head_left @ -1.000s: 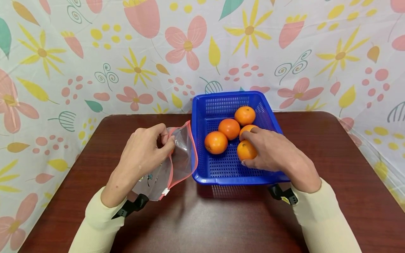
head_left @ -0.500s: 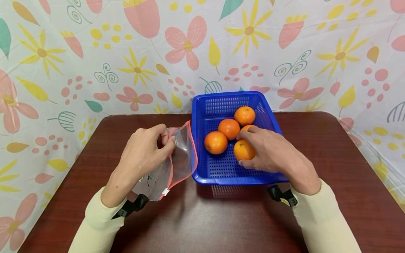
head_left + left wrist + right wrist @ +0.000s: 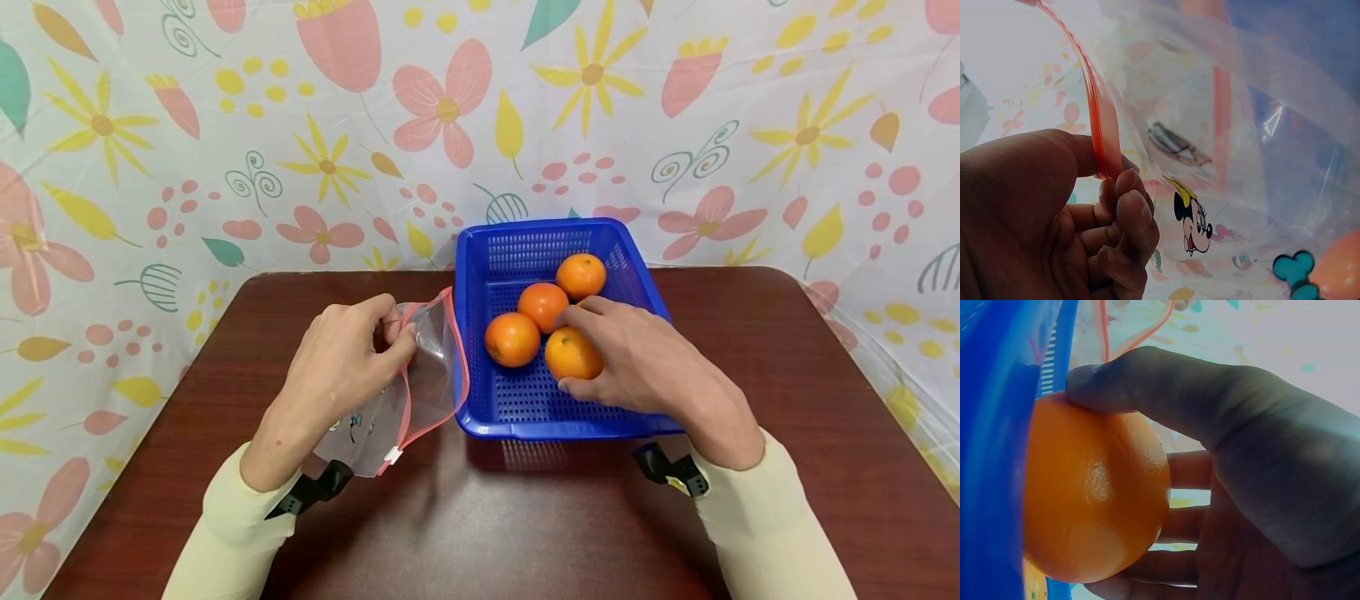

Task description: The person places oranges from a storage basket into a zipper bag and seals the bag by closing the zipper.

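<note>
My left hand [image 3: 333, 362] pinches the red-edged rim of a clear zip bag [image 3: 433, 379] between thumb and fingers. Small cartoon prints mark the bag, and its mouth gapes toward the basket. In the left wrist view a rounded orange shape [image 3: 1338, 269] appears at the lower right, beside a teal print. Inside the blue plastic basket [image 3: 495, 428], my right hand [image 3: 637, 358] grips an orange [image 3: 572, 354], thumb on its near side and fingers over its far side. The right wrist view shows that same orange [image 3: 1094, 494] close up, with fingers wrapped behind it.
More oranges lie in the basket: one at the left [image 3: 512, 339], a redder one [image 3: 543, 307] in the middle and another at the back [image 3: 581, 276]. A white slider [image 3: 393, 455] sits on the bag's zip. Beyond the brown table [image 3: 517, 533] hangs a flowered sheet [image 3: 480, 125].
My right hand has drawn the gripped orange a little to the left within the basket, now overlapping the orange behind it. My left hand and the bag stay in place.
</note>
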A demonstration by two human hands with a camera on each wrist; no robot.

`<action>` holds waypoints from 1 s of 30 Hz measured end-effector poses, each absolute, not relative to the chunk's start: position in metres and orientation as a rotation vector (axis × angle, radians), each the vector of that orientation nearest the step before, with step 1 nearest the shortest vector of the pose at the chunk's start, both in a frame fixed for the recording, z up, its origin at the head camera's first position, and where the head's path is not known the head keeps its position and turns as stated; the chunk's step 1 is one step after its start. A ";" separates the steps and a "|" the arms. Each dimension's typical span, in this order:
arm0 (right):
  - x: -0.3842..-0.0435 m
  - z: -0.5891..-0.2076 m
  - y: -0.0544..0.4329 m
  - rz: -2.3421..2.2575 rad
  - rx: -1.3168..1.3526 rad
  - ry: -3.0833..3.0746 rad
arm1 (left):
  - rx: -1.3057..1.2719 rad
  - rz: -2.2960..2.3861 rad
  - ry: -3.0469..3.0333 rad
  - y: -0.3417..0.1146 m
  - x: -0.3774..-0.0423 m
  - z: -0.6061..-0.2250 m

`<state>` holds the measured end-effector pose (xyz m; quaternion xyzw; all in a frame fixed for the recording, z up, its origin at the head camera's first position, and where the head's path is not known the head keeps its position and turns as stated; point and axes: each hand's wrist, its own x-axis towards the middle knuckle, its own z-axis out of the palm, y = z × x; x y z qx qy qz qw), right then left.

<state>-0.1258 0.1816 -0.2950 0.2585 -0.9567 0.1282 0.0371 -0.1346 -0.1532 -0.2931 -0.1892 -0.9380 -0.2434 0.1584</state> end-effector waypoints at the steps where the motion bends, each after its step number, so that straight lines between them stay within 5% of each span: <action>1: -0.125 -0.295 0.181 0.401 0.800 -2.929 | -0.542 -0.695 -2.682 -0.153 -0.135 -0.293; 30: -0.126 -0.295 0.173 0.412 0.886 -2.830 | -0.550 -0.680 -2.684 -0.152 -0.135 -0.293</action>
